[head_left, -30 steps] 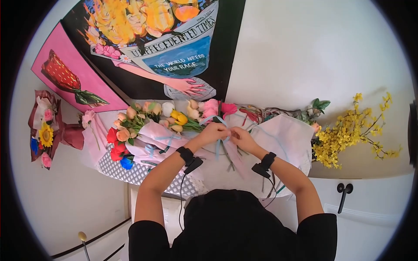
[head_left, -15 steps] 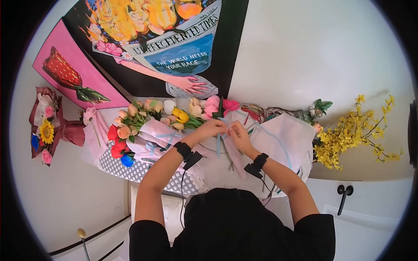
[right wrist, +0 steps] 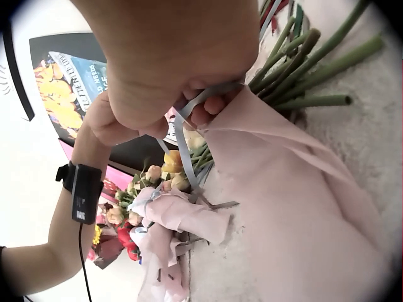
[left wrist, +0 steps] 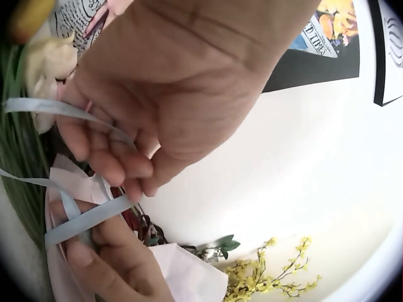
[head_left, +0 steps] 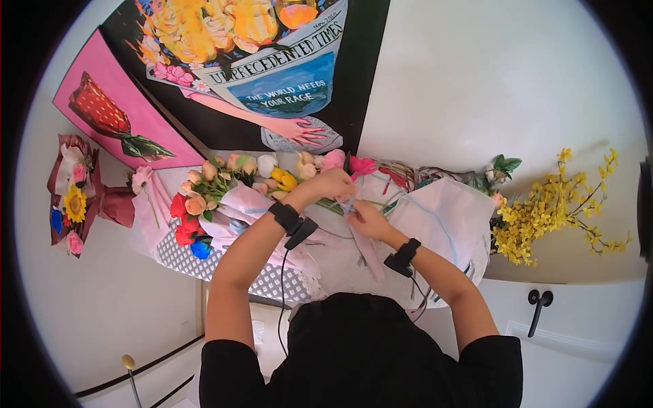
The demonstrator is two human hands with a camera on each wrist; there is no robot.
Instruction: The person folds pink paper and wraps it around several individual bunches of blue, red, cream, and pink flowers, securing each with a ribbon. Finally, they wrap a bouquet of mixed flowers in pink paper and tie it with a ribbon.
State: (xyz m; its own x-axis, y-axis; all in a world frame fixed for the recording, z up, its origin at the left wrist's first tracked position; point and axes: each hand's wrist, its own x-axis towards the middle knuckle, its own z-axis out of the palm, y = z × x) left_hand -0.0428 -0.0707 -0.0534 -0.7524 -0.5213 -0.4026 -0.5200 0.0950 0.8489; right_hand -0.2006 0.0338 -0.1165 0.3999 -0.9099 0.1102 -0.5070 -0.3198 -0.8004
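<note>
In the head view my left hand (head_left: 333,183) is above and left of my right hand (head_left: 369,221), close over a pink paper wrap (head_left: 369,255). A light blue ribbon (left wrist: 91,220) runs between them. The left hand (left wrist: 170,107) pinches the ribbon between thumb and fingertips, and a strand crosses its curled fingers. Below it, the right hand (left wrist: 119,264) holds the ribbon at the wrapped bouquet. Seen from the right wrist, the ribbon (right wrist: 182,141) loops over the fingers beside the paper (right wrist: 271,182). Green stems (right wrist: 315,69) stick out past the paper; the knot area is hidden.
Peach roses (head_left: 195,204), red roses (head_left: 180,204) and yellow tulips (head_left: 284,179) lie on the left, with wrapped bunches. A white-pink wrapping sheet (head_left: 435,217) and yellow blossom branches (head_left: 530,231) are on the right. Paintings (head_left: 286,102) lean at the back.
The hands have moved apart: the left slightly up and left, the right slightly down. The ribbon end that hung below them is now drawn up between the hands.
</note>
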